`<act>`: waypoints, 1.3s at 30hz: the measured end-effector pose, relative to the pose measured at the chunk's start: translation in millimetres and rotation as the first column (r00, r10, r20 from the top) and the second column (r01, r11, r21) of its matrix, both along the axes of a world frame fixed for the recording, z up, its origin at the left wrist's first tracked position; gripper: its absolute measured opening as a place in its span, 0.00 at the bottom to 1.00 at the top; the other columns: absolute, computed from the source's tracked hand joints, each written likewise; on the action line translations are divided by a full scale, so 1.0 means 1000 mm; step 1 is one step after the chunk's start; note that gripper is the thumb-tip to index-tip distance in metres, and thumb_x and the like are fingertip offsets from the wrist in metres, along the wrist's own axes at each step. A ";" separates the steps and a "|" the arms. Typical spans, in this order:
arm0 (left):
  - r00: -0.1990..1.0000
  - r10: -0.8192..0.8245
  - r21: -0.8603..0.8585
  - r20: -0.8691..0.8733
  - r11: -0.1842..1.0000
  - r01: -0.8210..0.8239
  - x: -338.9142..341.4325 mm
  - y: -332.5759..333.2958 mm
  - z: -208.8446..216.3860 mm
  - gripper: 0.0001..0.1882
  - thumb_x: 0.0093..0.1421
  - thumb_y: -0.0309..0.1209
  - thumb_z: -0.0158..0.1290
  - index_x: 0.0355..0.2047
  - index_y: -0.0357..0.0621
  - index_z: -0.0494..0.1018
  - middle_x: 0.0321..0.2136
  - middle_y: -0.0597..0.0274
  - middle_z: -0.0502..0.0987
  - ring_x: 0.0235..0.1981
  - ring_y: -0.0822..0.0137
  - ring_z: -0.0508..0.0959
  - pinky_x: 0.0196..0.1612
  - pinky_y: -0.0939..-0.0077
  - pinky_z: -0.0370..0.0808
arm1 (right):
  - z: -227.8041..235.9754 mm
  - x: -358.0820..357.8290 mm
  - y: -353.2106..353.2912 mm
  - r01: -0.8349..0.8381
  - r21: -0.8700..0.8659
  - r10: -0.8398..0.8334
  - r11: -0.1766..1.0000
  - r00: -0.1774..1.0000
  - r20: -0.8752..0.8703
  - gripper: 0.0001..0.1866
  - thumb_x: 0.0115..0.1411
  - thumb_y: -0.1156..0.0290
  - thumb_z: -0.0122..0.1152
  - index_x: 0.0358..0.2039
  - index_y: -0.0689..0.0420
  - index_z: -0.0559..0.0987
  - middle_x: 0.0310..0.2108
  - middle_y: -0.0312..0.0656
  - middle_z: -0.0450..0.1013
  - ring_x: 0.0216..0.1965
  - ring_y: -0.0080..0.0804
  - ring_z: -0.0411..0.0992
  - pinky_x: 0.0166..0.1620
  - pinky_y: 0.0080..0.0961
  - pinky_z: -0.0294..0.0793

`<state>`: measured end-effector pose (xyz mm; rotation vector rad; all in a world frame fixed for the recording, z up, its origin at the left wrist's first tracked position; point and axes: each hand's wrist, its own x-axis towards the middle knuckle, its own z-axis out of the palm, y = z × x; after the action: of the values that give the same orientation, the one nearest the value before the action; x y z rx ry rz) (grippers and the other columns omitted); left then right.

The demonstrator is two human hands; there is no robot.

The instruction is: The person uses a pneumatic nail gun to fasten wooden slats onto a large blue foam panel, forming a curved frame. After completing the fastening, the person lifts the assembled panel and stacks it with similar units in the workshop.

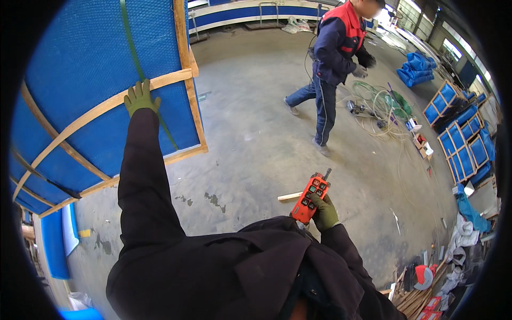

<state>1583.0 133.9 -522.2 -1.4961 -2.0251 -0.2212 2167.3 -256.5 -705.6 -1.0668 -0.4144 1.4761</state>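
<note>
My left hand (pixel 141 99), in a green work glove, lies with fingers spread on a wooden slat (pixel 112 101) of a large crate (pixel 80 48). Blue bubble wrap fills the crate's wooden frame, and a green strap (pixel 131 40) runs over it under my hand. In front of my body my right hand (pixel 325 212), gloved too, is closed around an orange remote control (pixel 311 197) with several push buttons and a short black antenna. My right thumb rests on or close to the lower buttons.
A co-worker (pixel 341 58) in a navy and red jacket walks ahead of me. Hoses (pixel 381 104) lie coiled on the floor beyond. Blue-wrapped crates (pixel 466 146) stand at the right. A wood offcut (pixel 289 197) lies near the remote; wood strips (pixel 418 301) pile up lower right.
</note>
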 end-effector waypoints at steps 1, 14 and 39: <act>1.000 -0.008 -0.025 -0.010 1.000 0.008 0.000 0.011 -0.003 0.50 0.66 0.61 0.65 0.83 0.68 0.59 0.82 0.60 0.62 0.84 0.47 0.56 0.82 0.38 0.55 | -0.006 0.001 0.000 0.068 -0.060 -0.067 0.996 0.998 0.011 0.19 0.77 0.71 0.68 0.65 0.52 0.80 0.53 0.38 0.84 0.53 0.34 0.85 0.55 0.41 0.88; 0.917 -0.399 0.073 0.011 0.915 0.397 0.092 0.139 -0.017 0.44 0.69 0.61 0.60 0.81 0.62 0.65 0.81 0.56 0.64 0.82 0.46 0.61 0.80 0.44 0.63 | -0.026 0.005 0.004 0.087 0.022 -0.087 0.996 0.996 -0.028 0.21 0.77 0.73 0.67 0.67 0.57 0.78 0.55 0.41 0.83 0.54 0.35 0.83 0.57 0.39 0.87; 0.645 -0.427 -0.026 0.633 0.822 0.569 -0.036 0.027 -0.206 0.36 0.74 0.50 0.65 0.71 0.36 0.75 0.72 0.43 0.76 0.73 0.45 0.75 0.76 0.55 0.69 | -0.064 0.036 0.016 0.058 -0.100 -0.059 0.993 0.998 -0.004 0.23 0.75 0.67 0.72 0.67 0.55 0.78 0.55 0.43 0.85 0.54 0.36 0.85 0.59 0.43 0.87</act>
<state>1547.4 160.7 -728.1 -2.3680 -2.0759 -0.8232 2203.3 -240.9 -769.5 -1.1433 -0.3044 1.4600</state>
